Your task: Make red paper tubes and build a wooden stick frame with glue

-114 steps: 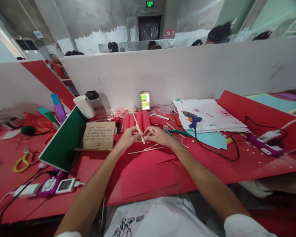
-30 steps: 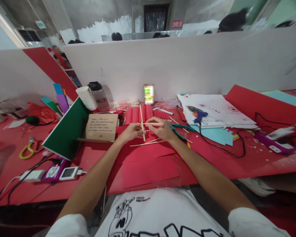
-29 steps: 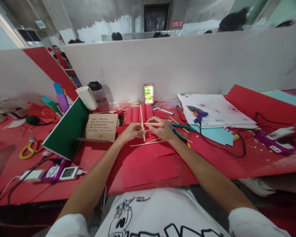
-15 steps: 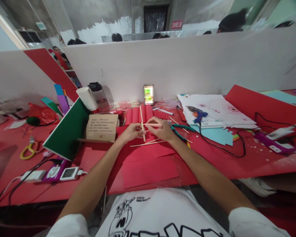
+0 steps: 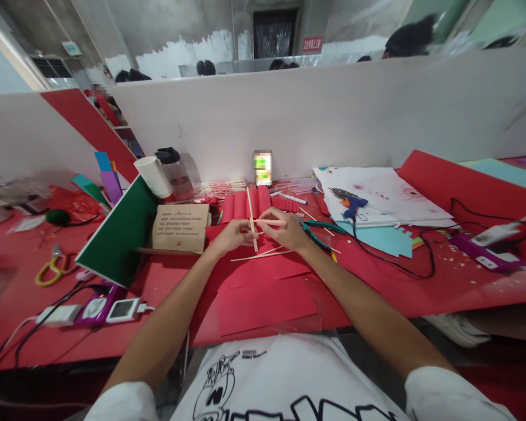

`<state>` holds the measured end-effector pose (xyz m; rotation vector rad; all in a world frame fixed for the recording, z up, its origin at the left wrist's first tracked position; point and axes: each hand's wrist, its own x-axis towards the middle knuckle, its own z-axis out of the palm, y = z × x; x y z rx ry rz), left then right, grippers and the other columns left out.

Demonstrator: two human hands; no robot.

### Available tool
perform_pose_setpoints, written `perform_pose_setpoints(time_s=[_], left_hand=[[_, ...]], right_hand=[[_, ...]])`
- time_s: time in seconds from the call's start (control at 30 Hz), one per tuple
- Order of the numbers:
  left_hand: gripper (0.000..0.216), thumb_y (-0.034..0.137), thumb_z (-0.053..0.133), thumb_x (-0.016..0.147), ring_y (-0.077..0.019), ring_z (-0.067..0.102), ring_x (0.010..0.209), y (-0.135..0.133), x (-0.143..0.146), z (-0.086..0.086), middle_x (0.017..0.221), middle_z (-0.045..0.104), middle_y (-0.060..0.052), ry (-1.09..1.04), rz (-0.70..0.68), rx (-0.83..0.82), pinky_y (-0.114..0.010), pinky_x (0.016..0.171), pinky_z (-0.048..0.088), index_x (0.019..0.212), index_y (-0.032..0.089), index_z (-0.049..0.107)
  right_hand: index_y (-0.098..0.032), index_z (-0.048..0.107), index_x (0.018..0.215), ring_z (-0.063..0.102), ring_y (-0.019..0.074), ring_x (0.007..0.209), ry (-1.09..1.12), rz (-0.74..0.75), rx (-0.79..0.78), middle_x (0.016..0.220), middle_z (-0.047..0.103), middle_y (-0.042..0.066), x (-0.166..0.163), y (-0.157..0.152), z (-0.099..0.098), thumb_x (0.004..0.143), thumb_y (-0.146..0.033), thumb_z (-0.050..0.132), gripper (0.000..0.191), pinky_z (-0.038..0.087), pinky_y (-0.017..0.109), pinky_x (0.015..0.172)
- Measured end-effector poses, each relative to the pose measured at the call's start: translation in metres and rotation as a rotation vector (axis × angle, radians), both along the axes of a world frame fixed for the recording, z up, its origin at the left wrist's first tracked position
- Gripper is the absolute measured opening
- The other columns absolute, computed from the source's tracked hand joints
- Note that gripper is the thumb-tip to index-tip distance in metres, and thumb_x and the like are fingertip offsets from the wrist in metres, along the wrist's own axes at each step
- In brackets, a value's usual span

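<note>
Both hands meet in the middle of the desk, fingers pinched on thin wooden sticks. Left hand (image 5: 231, 235) has its fingertips closed on an upright stick (image 5: 250, 214) that leans slightly away toward the rolled red paper tubes (image 5: 245, 206) behind it. Right hand (image 5: 289, 231) pinches a second stick (image 5: 269, 222) that runs sideways, crossing the upright one right where the fingertips meet. Can't tell whether the two sticks are actually joined at that crossing or just held against each other.

Going left to right across the rest: yellow-handled scissors (image 5: 48, 272) lie far left on the red table (image 5: 442, 280), with a purple device and a small white one (image 5: 123, 310) nearer the edge, cables trailing off. A green board (image 5: 118, 240) leans at an angle next to a brown cardboard box (image 5: 179, 227), and behind those stand a white paper cup (image 5: 152, 177) and a dark-lidded bottle (image 5: 173, 172). Loose sticks (image 5: 263, 254) lie on the red paper sheets (image 5: 263, 298) just under the hands. A phone (image 5: 263, 168) stands propped against the white divider. Further right, a blue glue gun (image 5: 348, 202) rests on white paper (image 5: 386, 196), its black cord looping over toward another purple device (image 5: 484, 254) near the right edge.
</note>
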<state>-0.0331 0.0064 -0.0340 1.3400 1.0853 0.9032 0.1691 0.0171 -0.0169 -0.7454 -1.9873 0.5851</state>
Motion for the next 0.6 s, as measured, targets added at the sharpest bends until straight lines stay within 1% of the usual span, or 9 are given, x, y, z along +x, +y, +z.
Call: perform_pose_setpoints(time_s=[0.2,0.37,0.6], left_hand=[[0.043,0.029,0.093,0.065,-0.0176,0.074,0.072,-0.0015,0.0006,0.0015,0.084,0.075,-0.005,-0.020,-0.013,0.001,-0.034,0.074,0.062,0.098,0.012,0.073],[0.040,0.029,0.093,0.066,-0.0163,0.073,0.067,-0.0003,0.0003,0.0006,0.081,0.075,-0.004,-0.011,-0.009,-0.003,-0.032,0.072,0.062,0.096,0.012,0.072],[0.042,0.029,0.093,0.066,-0.0175,0.073,0.071,-0.0008,0.0000,0.0005,0.085,0.076,-0.006,-0.012,-0.018,0.006,-0.035,0.075,0.063,0.100,0.012,0.073]], right_hand=[[-0.023,0.068,0.091,0.071,0.0186,0.078,-0.012,-0.010,-0.001,0.086,0.076,0.002,-0.0008,0.0004,-0.0002,0.091,-0.036,0.063,0.014,0.049,0.027,0.069],[-0.023,0.067,0.086,0.069,0.0174,0.073,-0.019,-0.057,0.012,0.080,0.074,0.000,0.0011,0.0026,-0.0014,0.090,-0.033,0.064,0.011,0.047,0.027,0.068],[-0.023,0.068,0.092,0.071,0.0187,0.078,-0.014,-0.018,0.001,0.086,0.077,0.002,-0.0007,-0.0007,0.0004,0.092,-0.035,0.063,0.013,0.049,0.027,0.070]])
